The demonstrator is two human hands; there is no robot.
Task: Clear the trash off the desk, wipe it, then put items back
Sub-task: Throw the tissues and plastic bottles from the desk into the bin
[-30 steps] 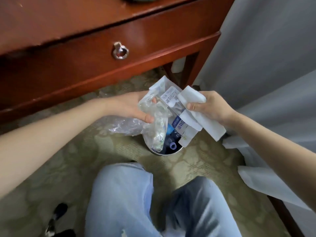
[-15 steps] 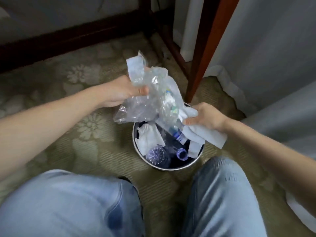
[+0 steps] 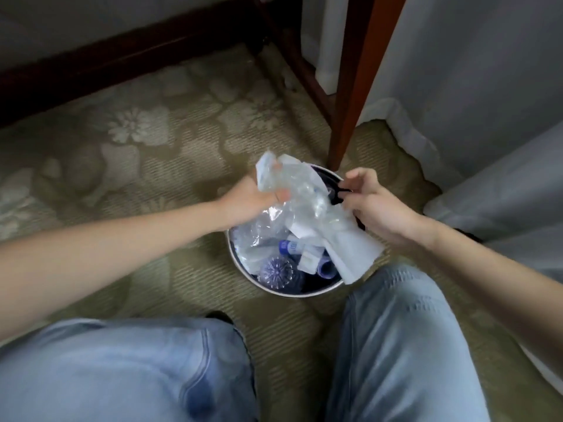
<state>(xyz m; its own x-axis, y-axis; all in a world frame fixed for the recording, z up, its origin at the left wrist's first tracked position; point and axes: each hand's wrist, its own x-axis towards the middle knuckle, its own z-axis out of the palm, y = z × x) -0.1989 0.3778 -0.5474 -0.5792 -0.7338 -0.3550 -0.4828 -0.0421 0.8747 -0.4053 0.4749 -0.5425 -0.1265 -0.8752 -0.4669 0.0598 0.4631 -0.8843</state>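
Observation:
A round metal bin stands on the carpet between my knees and the desk leg. It holds a crushed plastic bottle, a blue-labelled tube and white wrappers. My left hand grips a crumpled clear plastic bag over the bin's far side. My right hand is at the bin's right rim, fingers partly spread, with a white tissue hanging from under it into the bin. Something dark shows between its thumb and forefinger; I cannot tell what.
A reddish wooden desk leg rises just behind the bin. White curtain fabric hangs at the right down to the floor. My two knees in light jeans fill the near edge. Patterned green carpet lies to the left.
My view dropped from the desk drawer to the floor. Both hands lowered the plastic bag and tissue onto the bin, and more trash now lies inside it. My right fingers have loosened.

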